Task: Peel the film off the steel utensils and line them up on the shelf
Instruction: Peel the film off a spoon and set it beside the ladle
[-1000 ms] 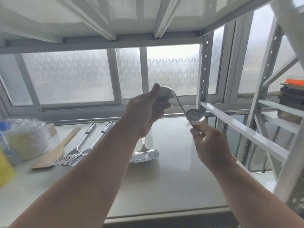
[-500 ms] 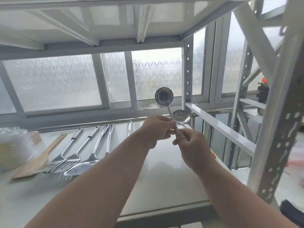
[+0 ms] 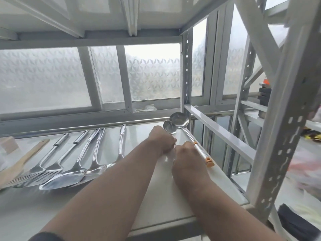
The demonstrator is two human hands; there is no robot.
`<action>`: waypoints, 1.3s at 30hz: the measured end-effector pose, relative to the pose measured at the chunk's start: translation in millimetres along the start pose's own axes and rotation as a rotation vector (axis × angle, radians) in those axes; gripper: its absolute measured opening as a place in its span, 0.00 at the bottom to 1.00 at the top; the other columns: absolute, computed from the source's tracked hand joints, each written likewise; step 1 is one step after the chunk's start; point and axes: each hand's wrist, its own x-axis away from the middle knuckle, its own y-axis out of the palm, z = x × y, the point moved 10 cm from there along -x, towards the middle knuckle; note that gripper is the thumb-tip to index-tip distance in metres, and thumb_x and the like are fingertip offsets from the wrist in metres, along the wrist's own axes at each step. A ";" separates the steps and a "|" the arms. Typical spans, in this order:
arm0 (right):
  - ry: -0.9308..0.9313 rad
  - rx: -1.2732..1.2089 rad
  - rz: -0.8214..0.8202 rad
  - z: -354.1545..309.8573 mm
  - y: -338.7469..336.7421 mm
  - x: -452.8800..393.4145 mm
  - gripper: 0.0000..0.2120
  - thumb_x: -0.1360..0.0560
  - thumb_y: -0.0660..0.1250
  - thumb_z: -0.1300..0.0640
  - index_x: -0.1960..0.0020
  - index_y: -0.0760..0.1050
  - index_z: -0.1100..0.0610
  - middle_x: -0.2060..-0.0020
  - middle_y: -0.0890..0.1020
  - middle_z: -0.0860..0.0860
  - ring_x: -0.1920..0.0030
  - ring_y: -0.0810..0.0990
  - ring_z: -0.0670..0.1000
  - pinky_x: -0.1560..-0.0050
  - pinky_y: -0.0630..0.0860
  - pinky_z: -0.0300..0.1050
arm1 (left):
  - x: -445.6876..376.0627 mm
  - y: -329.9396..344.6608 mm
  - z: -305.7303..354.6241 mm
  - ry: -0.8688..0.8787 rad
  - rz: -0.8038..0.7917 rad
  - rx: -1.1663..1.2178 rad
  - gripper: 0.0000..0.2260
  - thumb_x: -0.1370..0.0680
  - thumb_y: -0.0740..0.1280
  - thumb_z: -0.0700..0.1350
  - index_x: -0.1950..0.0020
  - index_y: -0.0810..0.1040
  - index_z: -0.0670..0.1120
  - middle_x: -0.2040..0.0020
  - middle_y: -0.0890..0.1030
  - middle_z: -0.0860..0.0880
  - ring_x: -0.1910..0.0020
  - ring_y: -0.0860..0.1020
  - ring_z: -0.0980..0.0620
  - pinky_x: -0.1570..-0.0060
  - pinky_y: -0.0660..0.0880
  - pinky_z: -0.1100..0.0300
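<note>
On the white shelf (image 3: 159, 197) my left hand (image 3: 163, 140) and my right hand (image 3: 188, 160) are both closed around the handle of a small steel ladle (image 3: 170, 128). Its bowl points away from me and rests low on the shelf. Something clear and glossy shows between my hands; I cannot tell if it is film. To its right lies a larger ladle (image 3: 179, 119) with an orange handle tip (image 3: 209, 162). A row of steel utensils (image 3: 69, 176) lies to the left: slotted turners (image 3: 43, 168), spoons and a fork-handled piece (image 3: 121, 141).
A wooden spatula (image 3: 22, 160) ends the row at far left. The rack's upright post (image 3: 186, 66) and side rail (image 3: 217, 132) close the shelf's right side. A front post (image 3: 278, 136) stands near right. Dark boxes (image 3: 264, 94) sit on the neighbouring rack.
Both hands came down from chest height to the shelf, bringing the small ladle from upright to low beside the larger ladle. The view turned right, showing more of the utensil row.
</note>
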 end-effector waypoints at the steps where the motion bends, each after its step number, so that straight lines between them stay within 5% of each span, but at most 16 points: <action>1: -0.004 0.026 -0.002 -0.4 1.4 -0.3 0.15 0.22 0.58 0.65 0.42 0.79 0.57 0.53 0.66 0.51 0.49 0.78 0.55 0.58 0.65 0.43 | -0.5 -2.0 0.4 0.031 0.029 -0.081 0.08 0.23 0.76 0.44 0.52 0.82 0.39 0.63 0.80 0.46 0.67 0.78 0.47 0.73 0.73 0.62; 7: -0.021 0.102 -0.051 -4.1 5.4 4.1 0.15 0.21 0.58 0.62 0.42 0.80 0.54 0.49 0.71 0.52 0.43 0.75 0.55 0.54 0.65 0.42 | 3.4 1.8 8.0 0.221 0.041 -0.325 0.08 0.22 0.75 0.48 0.49 0.90 0.45 0.49 0.89 0.48 0.46 0.84 0.48 0.43 0.81 0.55; 13: 0.000 0.107 -0.070 -3.3 3.3 5.9 0.12 0.23 0.61 0.61 0.45 0.81 0.57 0.55 0.71 0.51 0.41 0.74 0.56 0.53 0.65 0.42 | 5.9 11.6 -3.3 0.267 -0.037 -0.476 0.16 0.20 0.70 0.62 0.32 0.82 0.65 0.33 0.81 0.56 0.27 0.70 0.50 0.28 0.69 0.43; 21: -0.006 0.144 -0.060 -8.6 0.2 10.5 0.13 0.22 0.60 0.60 0.41 0.79 0.58 0.46 0.79 0.53 0.40 0.74 0.55 0.52 0.64 0.40 | 22.0 22.7 1.0 0.222 -0.158 -0.377 0.18 0.13 0.61 0.60 0.23 0.74 0.66 0.25 0.71 0.49 0.22 0.60 0.45 0.25 0.59 0.49; 27: 0.013 0.129 -0.047 -5.7 4.3 9.5 0.13 0.23 0.60 0.58 0.43 0.79 0.58 0.48 0.79 0.54 0.41 0.75 0.55 0.50 0.67 0.43 | 8.4 29.5 -3.2 0.239 -0.125 -0.464 0.19 0.14 0.59 0.62 0.24 0.75 0.67 0.27 0.78 0.55 0.18 0.56 0.54 0.26 0.54 0.46; 39: 0.043 0.120 -0.064 -0.2 15.3 5.8 0.15 0.24 0.61 0.56 0.40 0.78 0.57 0.46 0.78 0.55 0.42 0.75 0.54 0.49 0.69 0.44 | 1.7 40.9 -3.7 0.279 -0.169 -0.561 0.22 0.13 0.55 0.62 0.18 0.65 0.68 0.19 0.70 0.57 0.13 0.49 0.50 0.22 0.46 0.35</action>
